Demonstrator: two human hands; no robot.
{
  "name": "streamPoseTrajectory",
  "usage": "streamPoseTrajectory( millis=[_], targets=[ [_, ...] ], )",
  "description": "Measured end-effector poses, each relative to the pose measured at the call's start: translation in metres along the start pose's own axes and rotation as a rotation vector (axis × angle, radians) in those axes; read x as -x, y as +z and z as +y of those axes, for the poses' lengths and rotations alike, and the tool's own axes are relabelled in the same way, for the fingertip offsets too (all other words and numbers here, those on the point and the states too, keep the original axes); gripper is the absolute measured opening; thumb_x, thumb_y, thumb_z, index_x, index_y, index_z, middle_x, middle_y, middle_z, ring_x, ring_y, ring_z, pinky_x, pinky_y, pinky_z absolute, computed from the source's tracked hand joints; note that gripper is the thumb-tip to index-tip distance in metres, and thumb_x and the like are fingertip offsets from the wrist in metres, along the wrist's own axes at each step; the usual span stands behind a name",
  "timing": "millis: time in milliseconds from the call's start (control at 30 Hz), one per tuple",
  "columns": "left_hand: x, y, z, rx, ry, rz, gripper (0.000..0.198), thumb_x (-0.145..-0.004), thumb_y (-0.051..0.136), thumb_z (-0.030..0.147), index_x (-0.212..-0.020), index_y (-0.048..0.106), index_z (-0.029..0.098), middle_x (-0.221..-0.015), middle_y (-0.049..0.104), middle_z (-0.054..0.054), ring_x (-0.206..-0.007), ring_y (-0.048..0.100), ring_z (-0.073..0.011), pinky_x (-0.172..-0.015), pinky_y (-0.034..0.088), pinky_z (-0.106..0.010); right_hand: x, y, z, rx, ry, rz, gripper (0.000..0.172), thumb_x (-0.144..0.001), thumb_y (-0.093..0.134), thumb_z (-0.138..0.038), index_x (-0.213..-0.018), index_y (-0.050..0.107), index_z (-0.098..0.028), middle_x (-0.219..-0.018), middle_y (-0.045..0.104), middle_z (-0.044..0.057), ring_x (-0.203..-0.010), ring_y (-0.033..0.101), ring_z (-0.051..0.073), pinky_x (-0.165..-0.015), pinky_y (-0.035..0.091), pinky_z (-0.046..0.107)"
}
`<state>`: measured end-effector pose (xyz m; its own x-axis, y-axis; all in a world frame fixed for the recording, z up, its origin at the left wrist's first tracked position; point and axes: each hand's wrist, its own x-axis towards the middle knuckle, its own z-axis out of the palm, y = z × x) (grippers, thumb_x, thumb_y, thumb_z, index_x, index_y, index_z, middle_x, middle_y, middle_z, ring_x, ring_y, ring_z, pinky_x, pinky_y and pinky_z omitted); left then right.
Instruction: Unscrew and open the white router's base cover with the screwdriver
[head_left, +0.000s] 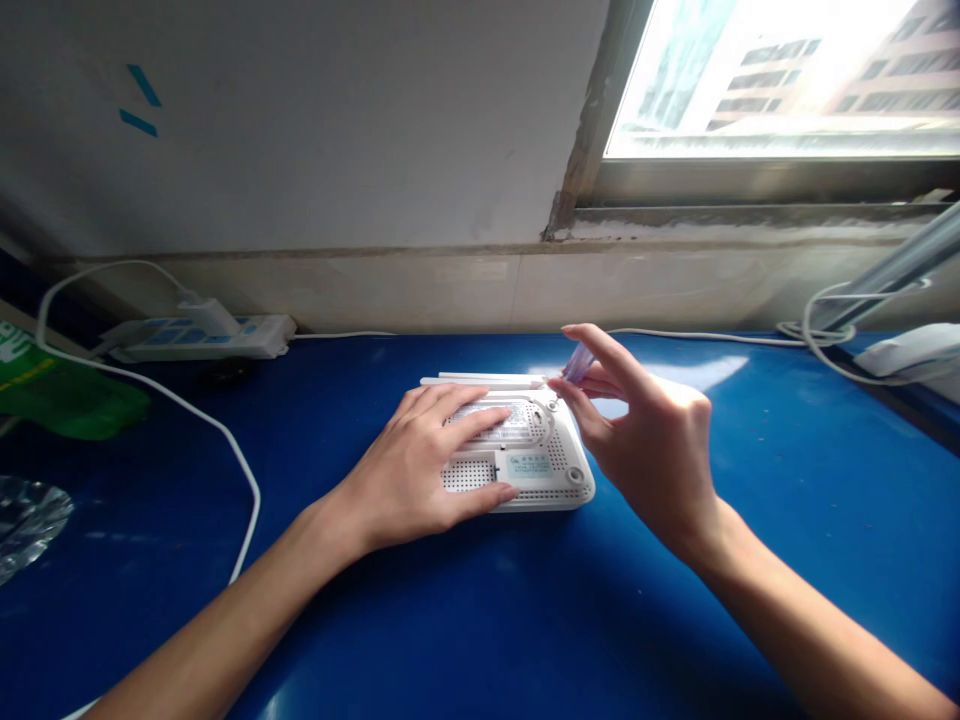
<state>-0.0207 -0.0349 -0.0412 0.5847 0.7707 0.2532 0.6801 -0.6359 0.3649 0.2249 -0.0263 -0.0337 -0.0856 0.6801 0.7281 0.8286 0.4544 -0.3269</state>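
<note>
White router (559,460) lay flat on the blue table (480,625) beneath the left hand (424,460), which rested palm-down across it, fingers and thumb spread wide, grasping nothing. Just beyond that thumb's side, the right hand (660,450) angled in, thumb and fingertips pinched around a translucent purplish tool (577,362), forefinger arched above, at the router's far right corner; whether the tool's tip touched could not be told.

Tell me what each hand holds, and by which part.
The right hand holds a translucent purple tool by what looks like its handle, between thumb and fingers. The left hand only rests, spread, on the white device.
</note>
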Motion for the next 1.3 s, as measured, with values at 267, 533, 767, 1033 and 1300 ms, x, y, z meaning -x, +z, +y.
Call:
streamPoseTrajectory(
  millis=[267,533,767,1033,1300],
  targets=[
    [0.001,0.002,-0.002,0.005,0.014,0.014,0.066,-0.093,0.073,0.061,-0.149,0.063,0.027,-0.159,0.055,-0.012,-0.145,0.049,-0.0371,-0.123,0.035,-0.059,-0.009,-0.004,0.018,-0.5,0.027,-0.17,0.039,-0.106,0.06,-0.022,-0.145,0.064,-0.026,-0.135,0.075,0.008,-0.113,0.078,0.025,-0.097,0.066,0.042],
    [0.0,-0.001,0.0,0.0,0.003,-0.007,0.068,-0.093,0.072,0.063,-0.15,0.061,0.028,-0.161,0.053,-0.011,-0.147,0.047,-0.0368,-0.124,0.034,-0.06,-0.013,-0.005,0.003,-0.34,0.036,-0.084,0.025,-0.097,0.074,-0.023,-0.122,0.078,-0.024,-0.095,0.085,0.001,-0.085,0.083,0.024,-0.087,0.069,0.04],
    [0.0,0.0,-0.001,-0.001,0.006,-0.014,0.068,-0.094,0.071,0.064,-0.151,0.06,0.029,-0.161,0.053,-0.011,-0.148,0.046,-0.036,-0.124,0.033,-0.059,-0.009,0.0,-0.005,-0.123,-0.014,0.05,0.021,-0.097,0.075,-0.027,-0.118,0.077,-0.025,-0.094,0.083,0.006,-0.078,0.082,0.026,-0.073,0.068,0.039],
    [0.001,0.0,0.0,-0.004,-0.006,-0.017,0.067,-0.093,0.073,0.061,-0.151,0.06,0.028,-0.16,0.053,-0.011,-0.147,0.047,-0.0367,-0.123,0.035,-0.059,-0.003,0.006,0.015,-0.366,0.042,-0.199,0.058,-0.095,0.075,-0.025,-0.15,0.055,-0.026,-0.098,0.083,0.002,-0.082,0.082,0.024,-0.08,0.07,0.037],
    [0.002,0.0,-0.003,0.013,0.011,-0.017,0.071,-0.093,0.072,0.065,-0.152,0.06,0.027,-0.162,0.052,-0.012,-0.149,0.045,-0.0378,-0.124,0.033,-0.061,-0.01,-0.012,0.008,-0.528,0.118,0.032,0.059,-0.09,0.082,-0.022,-0.142,0.054,-0.029,-0.101,0.081,0.004,-0.095,0.082,0.03,-0.091,0.069,0.046]
  ],
)
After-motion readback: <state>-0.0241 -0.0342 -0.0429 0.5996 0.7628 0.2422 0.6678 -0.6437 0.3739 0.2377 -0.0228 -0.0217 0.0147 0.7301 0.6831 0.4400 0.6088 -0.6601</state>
